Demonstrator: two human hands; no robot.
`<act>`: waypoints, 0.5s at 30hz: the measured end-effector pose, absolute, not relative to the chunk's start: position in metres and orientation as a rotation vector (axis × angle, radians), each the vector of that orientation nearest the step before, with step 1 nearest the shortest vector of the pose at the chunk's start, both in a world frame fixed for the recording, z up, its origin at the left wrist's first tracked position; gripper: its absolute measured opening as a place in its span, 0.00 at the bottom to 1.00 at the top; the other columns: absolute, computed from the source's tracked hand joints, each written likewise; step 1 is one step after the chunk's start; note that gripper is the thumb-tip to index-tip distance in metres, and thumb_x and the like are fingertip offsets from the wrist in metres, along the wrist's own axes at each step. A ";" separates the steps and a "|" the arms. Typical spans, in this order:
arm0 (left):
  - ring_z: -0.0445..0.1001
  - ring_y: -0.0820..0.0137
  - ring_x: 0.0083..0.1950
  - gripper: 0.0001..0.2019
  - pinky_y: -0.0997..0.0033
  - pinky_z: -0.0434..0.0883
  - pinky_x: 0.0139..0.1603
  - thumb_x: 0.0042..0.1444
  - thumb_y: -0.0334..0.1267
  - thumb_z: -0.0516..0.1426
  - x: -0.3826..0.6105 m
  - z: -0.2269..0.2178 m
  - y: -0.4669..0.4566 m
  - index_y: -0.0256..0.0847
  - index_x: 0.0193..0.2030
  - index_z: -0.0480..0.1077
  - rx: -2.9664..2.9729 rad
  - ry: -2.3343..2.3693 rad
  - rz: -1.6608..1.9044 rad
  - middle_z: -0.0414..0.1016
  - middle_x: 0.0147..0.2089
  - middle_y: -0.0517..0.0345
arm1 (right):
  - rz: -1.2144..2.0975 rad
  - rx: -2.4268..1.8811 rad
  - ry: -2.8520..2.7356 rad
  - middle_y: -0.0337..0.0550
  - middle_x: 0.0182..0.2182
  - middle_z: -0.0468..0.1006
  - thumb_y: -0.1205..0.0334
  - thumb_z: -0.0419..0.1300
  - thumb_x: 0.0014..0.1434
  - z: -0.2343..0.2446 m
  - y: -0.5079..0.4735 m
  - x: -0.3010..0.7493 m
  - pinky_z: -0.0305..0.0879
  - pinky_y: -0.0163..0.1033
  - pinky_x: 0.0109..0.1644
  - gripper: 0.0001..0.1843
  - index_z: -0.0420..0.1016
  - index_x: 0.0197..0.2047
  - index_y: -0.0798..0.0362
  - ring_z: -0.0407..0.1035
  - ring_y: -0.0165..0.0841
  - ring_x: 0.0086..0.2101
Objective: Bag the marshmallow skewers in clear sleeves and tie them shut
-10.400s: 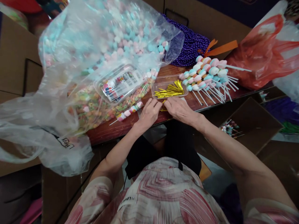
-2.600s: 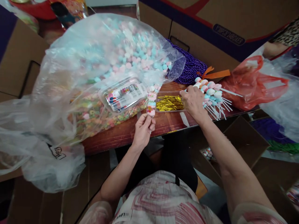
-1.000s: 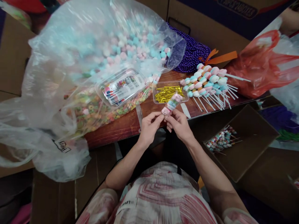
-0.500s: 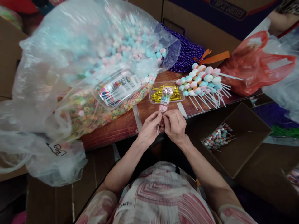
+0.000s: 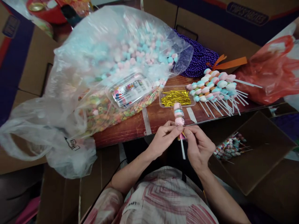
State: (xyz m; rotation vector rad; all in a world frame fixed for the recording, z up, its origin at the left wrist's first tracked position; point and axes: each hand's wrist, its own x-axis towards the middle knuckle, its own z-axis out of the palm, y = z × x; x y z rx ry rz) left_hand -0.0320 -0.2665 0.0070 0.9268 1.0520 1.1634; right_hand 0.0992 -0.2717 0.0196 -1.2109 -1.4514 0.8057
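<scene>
Between my hands, a wrapped marshmallow stick (image 5: 179, 114) in pink, blue and white points away from me, its white stick hanging down toward my lap. My left hand (image 5: 164, 139) is closed around it just below the marshmallows. The thumb and fingers of my right hand (image 5: 199, 144) pinch the gathered neck of the wrapper, where a bit of colour shows; whether a tie is there I cannot tell. Just beyond lies a clear tray (image 5: 161, 103) of gold twist ties (image 5: 176, 98). Unwrapped marshmallow sticks (image 5: 212, 85) are piled to its right.
A big clear bag of marshmallows (image 5: 130, 46) covers the table's left, with a plastic box of printed wrappers (image 5: 133, 90) on it. Purple bead strings (image 5: 198, 56) and a red plastic bag (image 5: 268, 71) lie behind. Below right, a cardboard box (image 5: 261, 149) contains wrapped sticks (image 5: 231, 146).
The view has shifted, so the table things appear further left-to-right across. The marshmallow stick no longer overlaps the gold ties; its printed label has turned out of sight and more stick shows.
</scene>
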 end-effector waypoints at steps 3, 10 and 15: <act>0.73 0.67 0.45 0.12 0.68 0.71 0.47 0.58 0.46 0.64 -0.023 0.006 -0.265 0.42 0.29 0.80 0.978 1.085 1.227 0.75 0.40 0.54 | 1.068 -1.333 -1.366 0.37 0.23 0.71 0.56 0.59 0.68 0.011 -0.286 0.102 0.60 0.35 0.28 0.15 0.78 0.31 0.51 0.63 0.28 0.25; 0.72 0.61 0.48 0.06 0.58 0.67 0.58 0.58 0.40 0.63 -0.086 0.024 -0.219 0.47 0.30 0.80 1.414 1.350 1.352 0.77 0.40 0.52 | 1.131 -1.387 -0.650 0.34 0.23 0.67 0.49 0.69 0.54 -0.046 -0.300 0.163 0.54 0.34 0.25 0.14 0.78 0.35 0.51 0.57 0.25 0.22; 0.68 0.55 0.52 0.04 0.51 0.63 0.61 0.56 0.32 0.62 -0.190 0.022 -0.164 0.46 0.33 0.78 1.626 2.122 1.255 0.72 0.41 0.49 | 0.876 -1.584 -0.536 0.33 0.20 0.57 0.39 0.63 0.49 -0.106 -0.276 0.272 0.49 0.37 0.22 0.23 0.63 0.22 0.48 0.49 0.26 0.19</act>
